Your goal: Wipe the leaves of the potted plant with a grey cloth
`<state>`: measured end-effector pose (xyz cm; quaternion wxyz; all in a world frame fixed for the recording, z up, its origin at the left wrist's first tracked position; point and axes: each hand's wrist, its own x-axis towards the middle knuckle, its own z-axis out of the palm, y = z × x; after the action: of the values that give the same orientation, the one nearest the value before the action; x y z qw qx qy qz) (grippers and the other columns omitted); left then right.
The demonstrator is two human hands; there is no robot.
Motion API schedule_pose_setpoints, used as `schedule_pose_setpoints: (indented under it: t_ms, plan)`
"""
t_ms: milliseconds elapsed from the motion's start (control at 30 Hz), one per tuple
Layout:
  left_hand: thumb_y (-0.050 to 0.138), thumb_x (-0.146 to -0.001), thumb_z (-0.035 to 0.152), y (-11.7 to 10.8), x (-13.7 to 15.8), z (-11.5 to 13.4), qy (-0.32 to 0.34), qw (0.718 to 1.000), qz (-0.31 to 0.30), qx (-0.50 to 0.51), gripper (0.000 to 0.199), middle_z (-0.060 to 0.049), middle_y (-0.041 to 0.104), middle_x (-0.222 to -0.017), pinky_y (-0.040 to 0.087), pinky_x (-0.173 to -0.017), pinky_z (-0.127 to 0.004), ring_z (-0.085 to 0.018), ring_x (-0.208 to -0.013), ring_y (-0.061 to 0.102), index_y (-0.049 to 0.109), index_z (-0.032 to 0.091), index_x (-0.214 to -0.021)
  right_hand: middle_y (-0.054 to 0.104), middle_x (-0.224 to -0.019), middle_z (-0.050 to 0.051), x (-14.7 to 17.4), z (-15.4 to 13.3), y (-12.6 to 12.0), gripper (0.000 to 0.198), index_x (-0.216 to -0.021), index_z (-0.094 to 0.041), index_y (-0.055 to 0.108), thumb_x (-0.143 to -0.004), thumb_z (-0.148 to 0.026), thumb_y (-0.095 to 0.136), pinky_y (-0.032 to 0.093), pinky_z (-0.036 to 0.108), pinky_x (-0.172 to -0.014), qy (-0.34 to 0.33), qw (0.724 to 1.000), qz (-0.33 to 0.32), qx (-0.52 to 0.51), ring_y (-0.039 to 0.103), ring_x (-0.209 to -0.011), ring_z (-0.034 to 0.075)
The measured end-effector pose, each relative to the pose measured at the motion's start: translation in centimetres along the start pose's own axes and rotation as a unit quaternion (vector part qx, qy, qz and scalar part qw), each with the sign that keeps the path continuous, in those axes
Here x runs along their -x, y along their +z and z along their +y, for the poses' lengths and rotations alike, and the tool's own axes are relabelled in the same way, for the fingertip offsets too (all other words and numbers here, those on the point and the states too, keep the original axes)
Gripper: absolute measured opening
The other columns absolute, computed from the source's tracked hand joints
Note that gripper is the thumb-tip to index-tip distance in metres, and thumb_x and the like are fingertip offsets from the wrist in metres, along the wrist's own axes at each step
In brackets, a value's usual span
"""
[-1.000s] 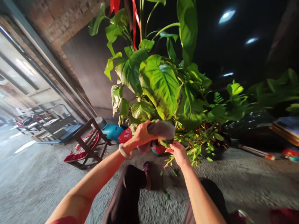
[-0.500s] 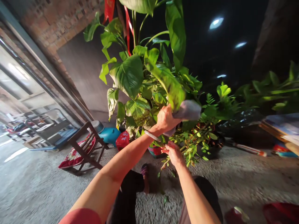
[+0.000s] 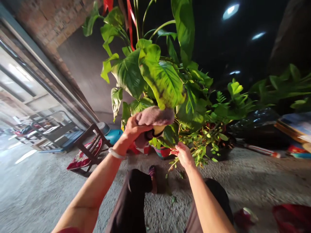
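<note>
My left hand is closed around a greyish-purple cloth, which is folded over and hangs below the fingers. A yellowish patch shows under the cloth; I cannot tell what it is. At the lower right my right hand pinches the tip of a dark green leaf. Just above the cloth hangs a broad yellow-green leaf with brown blotches. Both belong to a tall, large-leaved plant in front of me. Part of its red and green pot shows beneath the leaves.
A wooden chair with a red patterned cushion stands left, near a blue rounded object and a metal-railed cart. Smaller leafy plants crowd the right side. Red ribbons hang above. Dark red items lie at lower right.
My left hand has moved left and down with the cloth, uncovering the blotched leaf, which now hangs broader and flatter. My right hand stays near the same place, at the leaf tip.
</note>
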<state>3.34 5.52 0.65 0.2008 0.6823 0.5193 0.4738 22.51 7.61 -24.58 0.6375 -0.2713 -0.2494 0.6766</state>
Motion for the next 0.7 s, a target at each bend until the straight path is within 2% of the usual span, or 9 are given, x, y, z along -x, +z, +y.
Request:
schedule_pose_setpoints:
  t_ms: [67,133,200,233,300,400,500,600,700]
  plan:
    - [0.09,-0.057,0.031,1.8,1.8,-3.1,-0.068,0.991,-0.105,0.054,0.048,-0.003,0.077,-0.093,0.059,-0.08,-0.033,-0.023,-0.088,0.072,0.076,0.015,-0.1,0.078,-0.078,-0.002,0.2,-0.1,0.1,0.04,-0.082,-0.024,0.074,-0.058,-0.041,0.101,0.062,0.03,-0.061,-0.004,1.0,-0.002,-0.009,0.076,-0.071,0.02]
    - [0.089,-0.057,0.027,2.9,5.1,-6.4,-0.154,0.956,-0.241,0.062,0.037,-0.001,0.075,-0.085,0.056,-0.072,-0.031,-0.021,-0.08,0.069,0.076,0.016,-0.09,0.081,-0.083,0.0,0.3,-0.1,0.1,0.036,-0.084,-0.025,0.075,-0.06,-0.039,0.099,0.063,0.031,-0.061,-0.003,1.0,-0.006,-0.014,0.077,-0.072,0.021]
    - [0.092,-0.047,0.023,2.9,8.0,-9.0,-0.187,0.937,-0.294,0.026,0.041,0.002,0.073,-0.078,0.054,-0.068,-0.03,-0.021,-0.077,0.067,0.075,0.019,-0.085,0.081,-0.082,0.0,0.1,-0.2,-0.1,0.033,-0.085,-0.027,0.075,-0.062,-0.035,0.098,0.063,0.033,-0.061,-0.003,1.0,-0.003,-0.021,0.077,-0.07,0.022]
    - [0.093,-0.043,0.02,2.5,8.8,-9.8,-0.191,0.937,-0.291,0.001,0.045,0.003,0.072,-0.078,0.054,-0.069,-0.03,-0.021,-0.078,0.067,0.075,0.019,-0.085,0.081,-0.08,-0.002,0.0,-0.3,-0.3,0.032,-0.084,-0.028,0.074,-0.063,-0.033,0.097,0.064,0.033,-0.062,-0.006,1.0,0.002,-0.027,0.076,-0.069,0.021]
    - [0.092,-0.043,0.02,1.4,8.4,-10.5,-0.178,0.959,-0.211,-0.06,0.049,0.003,0.073,-0.08,0.055,-0.072,-0.031,-0.023,-0.082,0.068,0.074,0.019,-0.089,0.08,-0.077,-0.004,-0.4,-0.7,-0.7,0.029,-0.083,-0.03,0.072,-0.065,-0.03,0.094,0.066,0.035,-0.065,-0.016,0.999,0.016,-0.046,0.075,-0.065,0.02]
    - [0.089,-0.056,0.026,0.7,4.1,-10.2,-0.138,0.977,-0.039,-0.16,0.043,0.0,0.073,-0.085,0.056,-0.076,-0.033,-0.025,-0.087,0.07,0.071,0.019,-0.095,0.08,-0.079,-0.006,-0.8,-1.3,-0.8,0.028,-0.087,-0.031,0.072,-0.067,-0.026,0.09,0.066,0.037,-0.069,-0.029,0.996,0.032,-0.074,0.074,-0.066,0.019]
    - [0.086,-0.067,0.03,2.5,0.0,-10.7,-0.123,0.96,0.029,-0.25,0.044,-0.004,0.075,-0.096,0.057,-0.082,-0.034,-0.027,-0.096,0.072,0.069,0.02,-0.106,0.079,-0.077,-0.007,-0.6,-1.6,-0.3,0.027,-0.086,-0.03,0.071,-0.066,-0.026,0.089,0.065,0.036,-0.071,-0.028,0.996,0.036,-0.074,0.073,-0.067,0.018]
    - [0.085,-0.065,0.023,4.7,0.5,-12.7,-0.162,0.936,-0.049,-0.31,0.045,-0.008,0.077,-0.103,0.057,-0.088,-0.037,-0.031,-0.103,0.074,0.072,0.02,-0.108,0.08,-0.081,-0.004,-0.2,-1.5,0.3,0.028,-0.086,-0.029,0.071,-0.065,-0.027,0.089,0.065,0.037,-0.071,-0.022,0.998,0.03,-0.055,0.073,-0.069,0.019]
    - [0.088,-0.05,0.013,4.5,4.6,-14.2,-0.177,0.918,-0.247,-0.256,0.05,-0.004,0.078,-0.093,0.057,-0.086,-0.037,-0.032,-0.1,0.074,0.076,0.021,-0.098,0.08,-0.084,-0.001,-0.1,-1.5,0.3,0.03,-0.086,-0.027,0.071,-0.061,-0.029,0.089,0.063,0.036,-0.067,-0.019,0.999,0.031,-0.033,0.073,-0.071,0.02]
